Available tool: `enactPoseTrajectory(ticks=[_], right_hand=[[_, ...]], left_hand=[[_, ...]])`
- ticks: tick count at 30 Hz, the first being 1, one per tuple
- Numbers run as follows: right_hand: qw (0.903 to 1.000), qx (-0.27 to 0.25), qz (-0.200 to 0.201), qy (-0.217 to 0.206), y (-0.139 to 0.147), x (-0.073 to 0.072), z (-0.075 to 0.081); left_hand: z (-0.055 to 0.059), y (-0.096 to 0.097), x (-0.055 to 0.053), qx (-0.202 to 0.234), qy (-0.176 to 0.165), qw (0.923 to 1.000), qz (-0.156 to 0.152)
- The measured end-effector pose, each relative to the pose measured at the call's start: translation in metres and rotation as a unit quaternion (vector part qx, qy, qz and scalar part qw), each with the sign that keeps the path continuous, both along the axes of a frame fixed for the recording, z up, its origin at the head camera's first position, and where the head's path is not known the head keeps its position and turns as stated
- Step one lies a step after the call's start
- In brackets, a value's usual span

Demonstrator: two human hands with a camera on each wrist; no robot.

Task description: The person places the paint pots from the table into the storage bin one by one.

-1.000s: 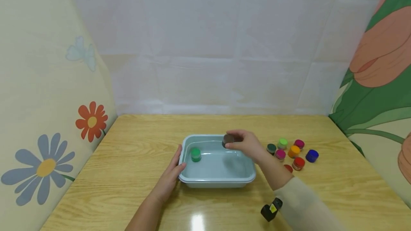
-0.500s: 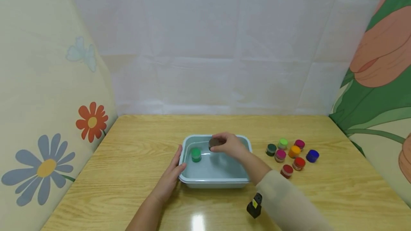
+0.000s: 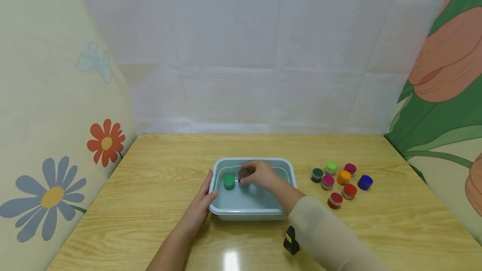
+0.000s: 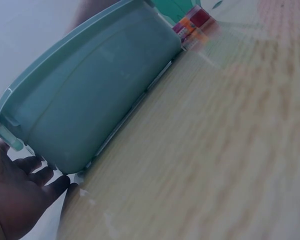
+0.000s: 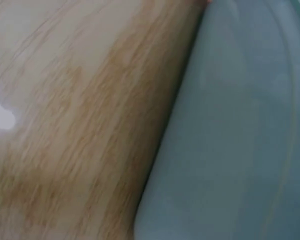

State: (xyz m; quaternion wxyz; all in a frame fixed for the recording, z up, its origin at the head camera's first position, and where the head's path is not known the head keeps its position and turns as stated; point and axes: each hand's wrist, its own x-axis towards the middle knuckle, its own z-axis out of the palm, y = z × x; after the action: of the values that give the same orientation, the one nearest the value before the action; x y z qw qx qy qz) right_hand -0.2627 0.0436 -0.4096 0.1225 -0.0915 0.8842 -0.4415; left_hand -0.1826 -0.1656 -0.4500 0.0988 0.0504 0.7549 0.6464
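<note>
A light blue plastic tub (image 3: pixel 252 211) stands on the wooden table. My left hand (image 3: pixel 197 212) grips its left end, thumb at the rim and fingers against the outer wall; the left wrist view shows those fingers (image 4: pixel 42 175) under the rim. My right hand (image 3: pixel 260 174) reaches inside the tub and pinches a small jar with a dark brown lid (image 3: pixel 244 173), partly hidden by the fingers. Just left of it, a green-lidded jar (image 3: pixel 229 181) sits in the tub. The right wrist view shows the tub's outer wall (image 5: pixel 225 140) but not the hand.
Right of the tub, several small jars stand loosely grouped: dark green (image 3: pixel 316 175), light green (image 3: pixel 331 167), orange (image 3: pixel 344 177), blue (image 3: pixel 365 182), plus magenta and red ones. A black device (image 3: pixel 291 241) sits at the right wrist. White cloth (image 3: pixel 226 53) hangs behind the table.
My right hand has moved left and down into the tub with the brown-lidded jar, which is now beside the green-lidded one. The left hand has kept its place.
</note>
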Motion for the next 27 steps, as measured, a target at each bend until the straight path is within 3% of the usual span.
enactPoseTrajectory(ticks=[14, 27], right_hand=[[0.9984, 0.052, 0.012, -0.018, -0.011, 0.003, -0.004], [0.9983, 0.042, -0.013, -0.038, -0.017, 0.004, -0.003]], left_hand=[[-0.001, 0.000, 0.000, 0.004, 0.005, 1.0000, -0.001], [0.000, 0.000, 0.002, 0.008, 0.008, 0.9999, -0.001]])
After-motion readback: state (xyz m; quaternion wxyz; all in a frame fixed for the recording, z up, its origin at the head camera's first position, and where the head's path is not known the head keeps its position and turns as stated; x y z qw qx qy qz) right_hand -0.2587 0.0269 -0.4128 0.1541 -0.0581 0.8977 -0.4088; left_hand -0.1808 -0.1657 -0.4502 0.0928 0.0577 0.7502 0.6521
